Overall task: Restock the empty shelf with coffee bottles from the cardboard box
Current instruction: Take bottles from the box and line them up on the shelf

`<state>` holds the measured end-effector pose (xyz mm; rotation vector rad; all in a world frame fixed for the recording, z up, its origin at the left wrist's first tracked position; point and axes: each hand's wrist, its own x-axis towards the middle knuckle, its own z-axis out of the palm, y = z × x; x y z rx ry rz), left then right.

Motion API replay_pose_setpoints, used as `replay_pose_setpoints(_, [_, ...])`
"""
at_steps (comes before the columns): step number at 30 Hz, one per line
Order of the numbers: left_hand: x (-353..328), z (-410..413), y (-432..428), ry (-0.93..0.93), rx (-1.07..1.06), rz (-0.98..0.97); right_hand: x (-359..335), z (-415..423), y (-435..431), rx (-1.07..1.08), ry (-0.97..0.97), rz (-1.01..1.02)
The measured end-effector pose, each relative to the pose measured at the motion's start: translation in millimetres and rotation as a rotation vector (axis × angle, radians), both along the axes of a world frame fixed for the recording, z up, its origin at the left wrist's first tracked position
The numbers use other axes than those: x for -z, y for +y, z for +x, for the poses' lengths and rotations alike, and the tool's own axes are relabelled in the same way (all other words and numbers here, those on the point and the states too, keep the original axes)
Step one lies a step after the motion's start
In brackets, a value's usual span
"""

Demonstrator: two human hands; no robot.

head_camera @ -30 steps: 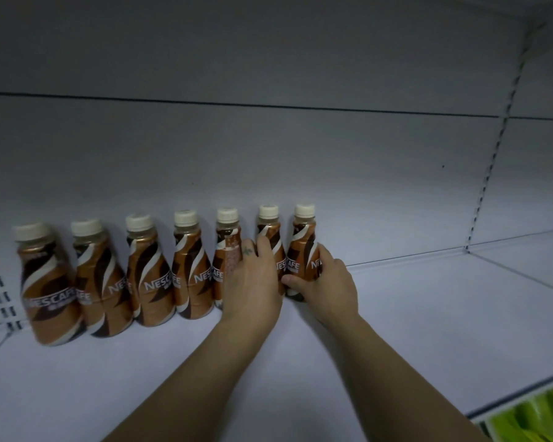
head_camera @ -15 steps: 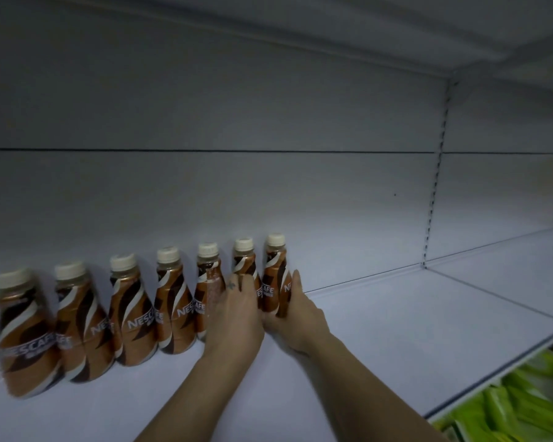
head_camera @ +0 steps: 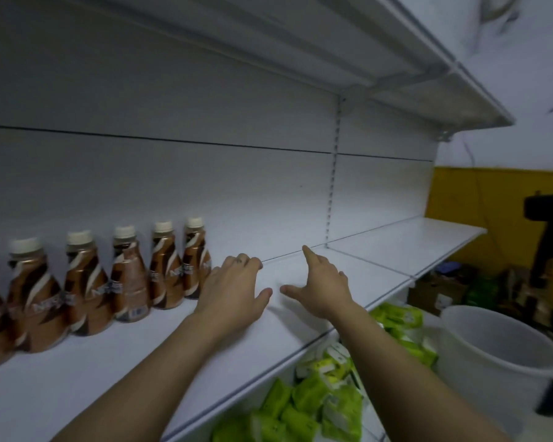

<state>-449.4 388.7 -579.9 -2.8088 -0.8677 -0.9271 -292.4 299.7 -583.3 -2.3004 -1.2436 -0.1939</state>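
1. Coffee bottles (head_camera: 130, 275) upright in one row along the back edge of the shelf (head_camera: 380, 247), toward its left end; cream caps on, labels smeared by blur.
2. Probably fairly heavy if full; stiff plastic, with a glossy sleeve likely slick under dry fingers. Best taken round the wide lower body, or at the narrow neck under the cap.
3. Left hand (head_camera: 237, 291) just right of the last bottle, fingers loosely bent, holding nothing; touching the bottle or not, cannot tell.
4. Right hand (head_camera: 323, 285) beside it over bare shelf, forefinger and thumb spread wide, holding nothing.
5. Smooth white shelf, bare toward its right end. Another shelf (head_camera: 428, 74) overhead, limiting headroom.
6. Below the front edge: green packets (head_camera: 316, 400). Past the right end: white bucket (head_camera: 492, 355) and a brown box (head_camera: 434, 290), perhaps the supply.
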Motion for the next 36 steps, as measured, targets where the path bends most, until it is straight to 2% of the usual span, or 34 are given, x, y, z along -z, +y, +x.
replay_pose_setpoints(8, [-5.1, 65.7, -95.2, 0.007, 0.292, -0.063, 0.9, 31.3, -126.7, 0.235, -0.03, 0.032])
replay_pose_setpoints(21, [43.1, 148.9, -263.7, 0.16, 0.684, -0.103, 42.3, 48.7, -360.6, 0.676, 0.152, 0.01])
replay_pose_setpoints(27, [91.7, 184.0, -314.2, 0.269, 0.802, -0.205, 101.5, 58.0, -409.9, 0.817, 0.237, -0.032])
replay_pose_setpoints(36, [198.2, 245.8, -353.1, 0.545, 0.86, -0.322, 225.5, 92.6, -447.4, 0.93, 0.529, -0.201])
